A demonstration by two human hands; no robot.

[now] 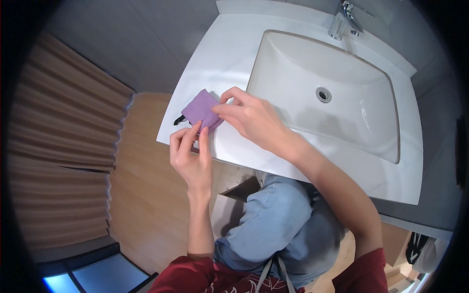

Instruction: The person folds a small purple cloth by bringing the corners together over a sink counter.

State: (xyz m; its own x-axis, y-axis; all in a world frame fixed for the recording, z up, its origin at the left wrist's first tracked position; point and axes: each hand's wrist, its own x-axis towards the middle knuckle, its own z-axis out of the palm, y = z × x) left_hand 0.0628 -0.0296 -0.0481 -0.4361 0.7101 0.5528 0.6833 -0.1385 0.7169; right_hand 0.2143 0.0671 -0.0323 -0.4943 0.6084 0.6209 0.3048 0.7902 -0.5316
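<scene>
A small purple folded cloth [199,108] lies at the left end of the white countertop [224,58]. My left hand [191,157] pinches its near edge between thumb and fingertips. At the cloth's right edge, my right hand [256,119] is closed in a pinch, with the other fingers curled above the counter. A short black strap-like piece [180,120] sticks out from under the cloth on the left; what it belongs to is hidden.
Right of the cloth is a white rectangular sink [293,73] with a metal drain [323,94] and a chrome faucet [344,22] behind it. A brown pleated curtain [63,117] hangs at the left above a wooden floor [146,195]. My legs in blue jeans [273,210] are below the counter.
</scene>
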